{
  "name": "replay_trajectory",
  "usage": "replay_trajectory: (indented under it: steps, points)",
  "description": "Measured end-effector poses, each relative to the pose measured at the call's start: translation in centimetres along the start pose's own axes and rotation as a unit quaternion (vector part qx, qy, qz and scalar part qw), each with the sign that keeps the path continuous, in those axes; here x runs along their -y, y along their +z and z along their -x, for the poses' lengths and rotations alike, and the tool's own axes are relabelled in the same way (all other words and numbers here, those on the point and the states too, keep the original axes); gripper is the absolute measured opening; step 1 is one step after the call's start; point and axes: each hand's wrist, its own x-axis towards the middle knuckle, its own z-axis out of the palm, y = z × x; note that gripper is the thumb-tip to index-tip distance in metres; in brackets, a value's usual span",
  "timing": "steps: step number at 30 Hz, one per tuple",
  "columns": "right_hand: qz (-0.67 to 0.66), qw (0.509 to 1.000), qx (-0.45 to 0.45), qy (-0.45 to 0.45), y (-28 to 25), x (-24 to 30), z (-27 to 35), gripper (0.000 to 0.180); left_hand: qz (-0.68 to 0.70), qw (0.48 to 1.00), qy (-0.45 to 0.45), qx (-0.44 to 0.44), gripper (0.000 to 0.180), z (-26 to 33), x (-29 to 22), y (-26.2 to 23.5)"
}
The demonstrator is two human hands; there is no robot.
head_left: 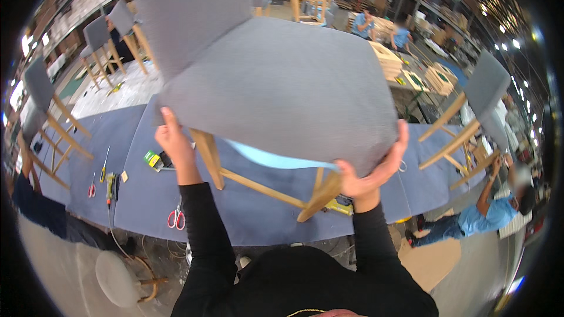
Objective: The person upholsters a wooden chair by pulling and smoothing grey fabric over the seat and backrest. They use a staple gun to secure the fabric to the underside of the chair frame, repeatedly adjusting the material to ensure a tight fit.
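A grey upholstered chair with wooden legs fills the middle of the view, its backrest rising at the upper left. My left hand grips the seat's near left corner, thumb up along the fabric edge. At the near right corner, my right hand wraps its fingers round the grey cover. A light blue strip shows below the seat's front edge, between the two front legs. Whether the legs rest on the blue-grey covered table I cannot tell. The underside of the seat is hidden.
Red-handled scissors, a green corded tool, a yellow screwdriver and a small green box lie at left. Another grey chair stands right, near a person in blue. A round stool is lower left.
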Motion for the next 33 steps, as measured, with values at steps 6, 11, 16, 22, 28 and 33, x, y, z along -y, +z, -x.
replay_trajectory:
  steps: [6, 11, 16, 22, 28, 33]
  points:
    - [0.031, 0.995, 0.089, 0.019, -3.9, -2.3, -3.1, 0.072, -0.025, 0.998, 0.059, 0.025, 0.058, 2.8, -0.4, -0.3]
    - [0.086, 0.985, 0.090, 0.118, -5.9, 3.0, -11.6, 0.035, -0.025, 0.996, 0.071, 0.049, 0.060, 1.7, 0.8, -2.5]
    - [0.377, 0.918, 0.117, 0.012, 4.3, 4.6, -8.7, 0.038, 0.114, 0.990, -0.017, 0.087, 0.053, 1.3, 0.9, -1.8]
    - [0.160, 0.976, 0.147, -0.014, 13.2, 11.4, -9.4, 0.032, 0.120, 0.985, -0.030, 0.120, 0.047, -0.9, 1.8, -3.4]
    - [-0.259, 0.945, 0.179, 0.084, 8.0, 11.9, -0.6, 0.032, 0.104, 0.988, -0.013, 0.117, 0.051, -0.4, 1.7, -2.8]
    - [-0.436, 0.730, 0.033, 0.525, 7.5, 12.8, 5.2, 0.041, 0.095, 0.987, -0.026, 0.130, 0.052, -0.1, 1.9, -2.3]
